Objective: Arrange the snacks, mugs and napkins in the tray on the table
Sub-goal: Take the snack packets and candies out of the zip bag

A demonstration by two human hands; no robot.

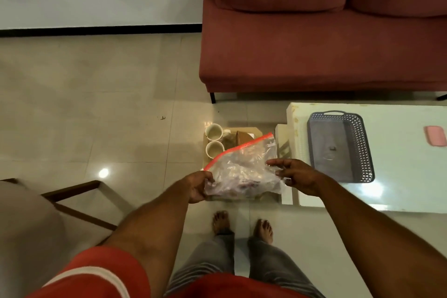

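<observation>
A clear zip bag (244, 167) with a red seal strip holds snacks and hangs in the air above a cardboard box (244, 131) on the floor. My left hand (199, 186) grips the bag's lower left corner. My right hand (296, 174) touches the bag's right edge, fingers spread; I cannot tell if it grips. Two white mugs (214, 132) (214, 149) stand at the left side of the box. A grey perforated tray (338, 145) lies empty on the white table (399, 176) to the right.
A pink flat object (435, 139) lies on the table's right side. A red sofa (314, 43) stands behind the table. A chair (48, 201) is at my left. My bare feet (242, 225) stand on the tiled floor just before the box.
</observation>
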